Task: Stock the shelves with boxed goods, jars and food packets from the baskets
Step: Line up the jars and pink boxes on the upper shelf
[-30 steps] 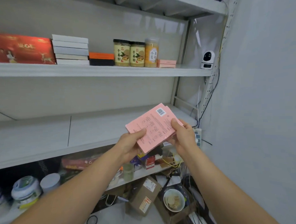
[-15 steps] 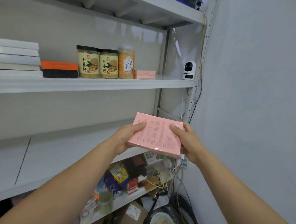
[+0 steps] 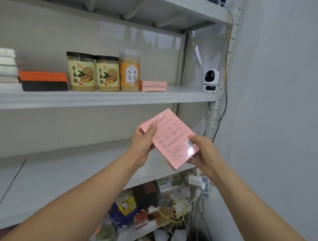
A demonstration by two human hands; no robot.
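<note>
A: Fingers first?
B: Left hand (image 3: pixel 143 140): thumb on the printed face, the rest curled under the far-left corner. Right hand (image 3: pixel 203 153): thumb beside the barcode, the rest under the near-right edge. Both pinch the pink box (image 3: pixel 171 138), held tilted in the air over the middle shelf (image 3: pixel 66 168), right side.
A: Why both hands?
B: Probably squaring it up for the matching pink boxes (image 3: pixel 153 86) on the upper shelf (image 3: pixel 99 100), just right of the jars (image 3: pixel 81 71).
A: Hidden?
B: The fingers underneath and the box's other face. One box or two stacked, can't tell. Print unreadable. No basket in view.
</note>
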